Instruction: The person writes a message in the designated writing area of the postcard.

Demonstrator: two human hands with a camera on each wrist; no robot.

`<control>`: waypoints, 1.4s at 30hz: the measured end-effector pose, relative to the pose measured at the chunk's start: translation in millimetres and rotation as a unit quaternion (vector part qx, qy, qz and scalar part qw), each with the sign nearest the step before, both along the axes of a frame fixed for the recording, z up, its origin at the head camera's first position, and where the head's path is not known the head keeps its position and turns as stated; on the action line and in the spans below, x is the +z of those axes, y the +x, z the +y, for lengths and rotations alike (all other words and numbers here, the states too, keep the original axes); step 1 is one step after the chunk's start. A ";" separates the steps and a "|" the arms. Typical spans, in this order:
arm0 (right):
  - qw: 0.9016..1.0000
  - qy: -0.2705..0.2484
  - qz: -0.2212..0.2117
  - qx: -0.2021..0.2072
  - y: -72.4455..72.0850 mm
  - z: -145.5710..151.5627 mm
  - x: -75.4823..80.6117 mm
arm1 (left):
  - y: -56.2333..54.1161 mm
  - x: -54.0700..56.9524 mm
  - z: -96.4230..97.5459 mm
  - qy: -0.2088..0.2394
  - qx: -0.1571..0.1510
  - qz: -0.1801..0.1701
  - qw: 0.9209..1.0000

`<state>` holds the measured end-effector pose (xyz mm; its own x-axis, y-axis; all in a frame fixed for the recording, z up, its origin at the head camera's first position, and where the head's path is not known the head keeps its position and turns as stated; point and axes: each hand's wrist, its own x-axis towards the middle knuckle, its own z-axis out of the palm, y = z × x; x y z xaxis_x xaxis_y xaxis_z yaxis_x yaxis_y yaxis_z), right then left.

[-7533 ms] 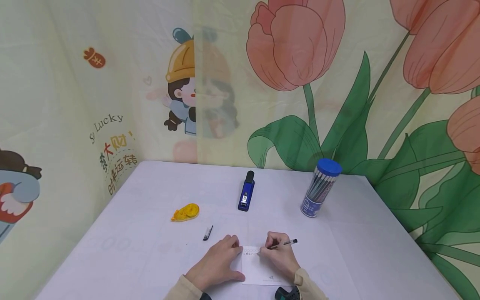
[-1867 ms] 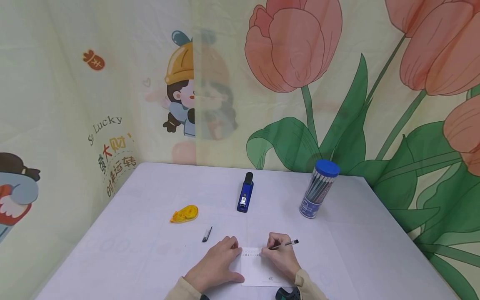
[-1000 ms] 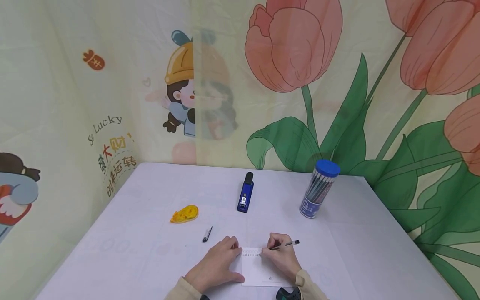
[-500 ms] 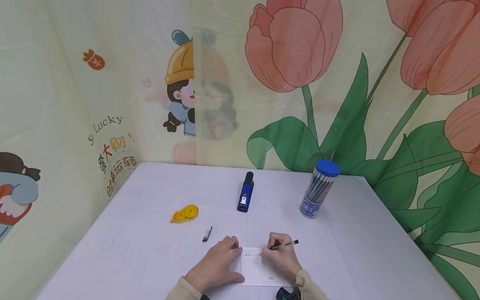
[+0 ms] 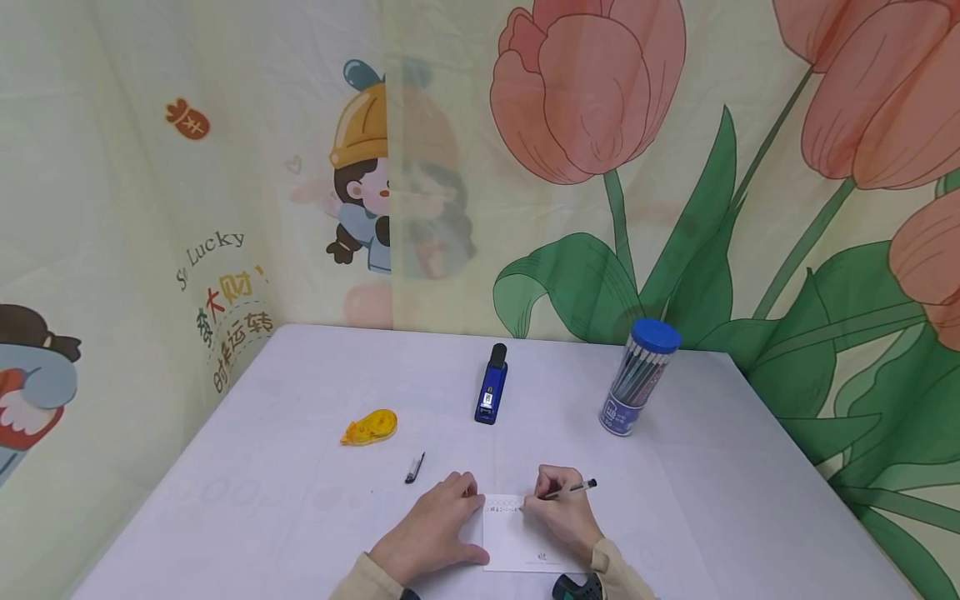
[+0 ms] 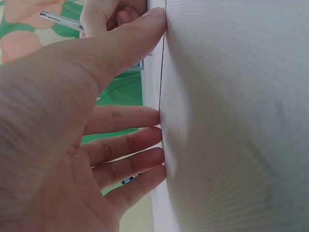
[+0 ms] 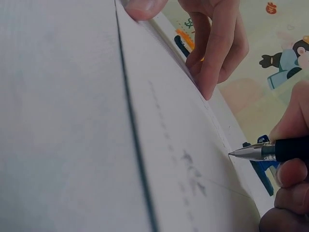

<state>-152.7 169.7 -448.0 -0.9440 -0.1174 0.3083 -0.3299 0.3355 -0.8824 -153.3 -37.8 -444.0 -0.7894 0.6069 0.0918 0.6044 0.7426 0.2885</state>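
A white sheet of paper (image 5: 517, 543) lies at the table's near side, with a short line of small handwriting along its top and a small printed mark lower down. My right hand (image 5: 564, 515) pinches a black gel pen (image 5: 576, 487), its bare tip (image 7: 234, 154) at the paper in the right wrist view. My left hand (image 5: 437, 529) rests along the sheet's left edge, thumb and fingers spread apart. Those fingers (image 6: 128, 145) look nearly straight in the left wrist view, fingertips down on the surface. The right hand hides part of the sheet.
A pen cap (image 5: 415, 468) lies left of the paper, a yellow correction tape (image 5: 370, 427) farther left. Behind them are a blue stapler (image 5: 491, 387) and, to the right, a blue-lidded tub (image 5: 639, 379) of pencils. Patterned curtains (image 5: 442, 167) stand behind the white table (image 5: 247, 467).
Compared with several seconds ago, the handwriting reaches slightly farther right along the paper's top, and the pen's angle shifts a little. The left hand keeps its place on the sheet.
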 end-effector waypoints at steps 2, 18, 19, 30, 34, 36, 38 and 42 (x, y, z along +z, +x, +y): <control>1.000 0.000 0.002 0.001 0.0 0.1 -0.3 | 0.1 -0.2 0.0 -0.001 0.000 0.002 1.000; 1.000 -0.016 0.015 0.011 -1.1 1.1 -2.2 | -0.4 3.4 0.6 -0.010 0.006 -0.006 1.000; 1.000 -0.012 0.014 0.011 -0.9 1.1 -1.7 | -0.3 3.3 0.6 -0.009 0.006 -0.006 1.000; 1.000 0.001 0.013 0.012 0.5 0.5 -0.2 | 0.7 2.8 -0.3 -0.004 0.001 0.002 1.000; 1.000 -0.004 0.016 0.009 0.1 0.0 -1.2 | 0.7 2.8 -0.8 -0.003 -0.001 0.004 1.000; 1.000 -0.008 0.018 0.007 -0.1 -0.2 -1.9 | 0.6 2.5 -0.7 -0.005 0.001 0.002 1.000; 1.000 -0.010 0.017 0.004 -0.1 -0.4 -2.0 | 0.2 2.3 -0.3 -0.007 0.004 -0.003 1.000; 1.000 -0.006 0.005 0.000 0.5 -0.9 -0.5 | -0.3 2.1 0.3 -0.010 0.008 -0.010 1.000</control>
